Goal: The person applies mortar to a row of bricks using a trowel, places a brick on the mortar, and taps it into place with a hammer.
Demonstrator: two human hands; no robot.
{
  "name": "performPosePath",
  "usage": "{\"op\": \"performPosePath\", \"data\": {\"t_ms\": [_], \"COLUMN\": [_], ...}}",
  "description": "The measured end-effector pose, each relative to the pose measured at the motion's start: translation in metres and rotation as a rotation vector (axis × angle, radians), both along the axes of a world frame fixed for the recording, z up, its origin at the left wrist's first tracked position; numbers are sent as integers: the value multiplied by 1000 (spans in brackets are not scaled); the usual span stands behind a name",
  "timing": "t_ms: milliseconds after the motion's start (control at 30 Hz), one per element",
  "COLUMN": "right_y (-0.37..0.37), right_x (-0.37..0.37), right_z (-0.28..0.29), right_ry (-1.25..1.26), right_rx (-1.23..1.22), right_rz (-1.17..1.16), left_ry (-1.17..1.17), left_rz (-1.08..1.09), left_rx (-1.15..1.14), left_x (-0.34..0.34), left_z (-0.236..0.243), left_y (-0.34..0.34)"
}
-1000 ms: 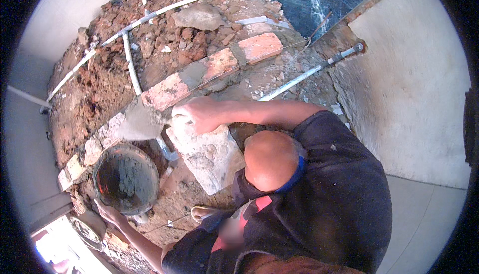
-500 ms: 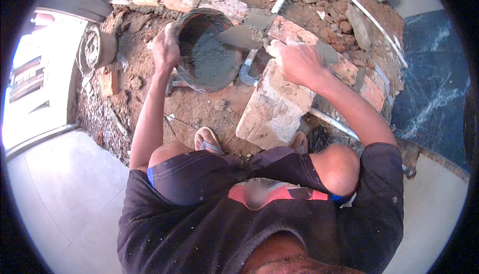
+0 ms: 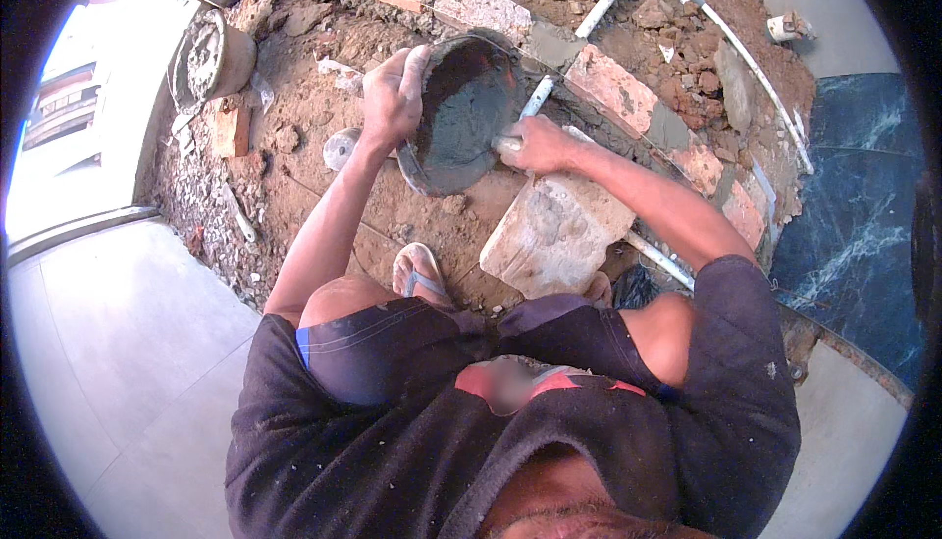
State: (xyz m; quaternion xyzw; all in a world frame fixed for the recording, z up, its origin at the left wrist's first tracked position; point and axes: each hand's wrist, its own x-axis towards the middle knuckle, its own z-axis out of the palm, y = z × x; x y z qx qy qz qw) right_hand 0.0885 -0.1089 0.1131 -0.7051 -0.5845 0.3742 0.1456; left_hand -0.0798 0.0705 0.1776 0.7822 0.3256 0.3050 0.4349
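A dark round bucket (image 3: 424,182) is tilted on the dirt in front of me, with wet grey mortar (image 3: 463,127) inside. My left hand (image 3: 394,96) grips its left rim, fingers hooked over the edge. At the bucket's right side my right hand (image 3: 538,145) is closed around a trowel handle (image 3: 507,145). The trowel's blade reaches into the bucket and cannot be told from the mortar. Just below my right hand lies a pale, mortar-smeared block (image 3: 554,235).
A row of bricks (image 3: 610,91) with mortar joints runs diagonally beyond the bucket. White pipes (image 3: 610,0) cross the soil. A mortar-crusted bucket (image 3: 228,61) and a loose brick (image 3: 231,132) stand left. Dark blue marbled slabs (image 3: 849,215) lie right; my sandalled foot (image 3: 417,269) is near the block.
The bucket has tipped toward the right under my left hand. My right hand has brought the trowel down from over the bricks, and its blade has gone into the bucket.
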Motion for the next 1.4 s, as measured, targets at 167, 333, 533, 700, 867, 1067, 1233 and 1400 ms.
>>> {"op": "performPosePath", "data": {"t_ms": [167,333,533,700,867,1067,1233,1400], "right_y": [-23,-33,-8,-11,7,11,-2,5], "right_x": [-28,-22,-11,-21,-22,-37,-1,3], "right_z": [25,47,55,109,107,104,134,90], "right_ry": [281,-25,-696,-344,-325,-390,-554,-410], "right_rx": [178,403,509,126,266,-55,-67,-196], "right_rz": [-102,-37,-29,-213,97,20,-91,-85], "left_ry": [-44,98,32,45,-7,91,53,58], "left_rz": [2,64,72,103,125,124,84,103], "left_rx": [-75,-29,-6,-60,50,15,15,-57], "left_x": [-3,-13,-23,-32,-26,-20,-22,-23], "left_z": [-4,10,3,13,3,2,9,11], "left_y": [12,22,33,31,31,32,23,19]}}
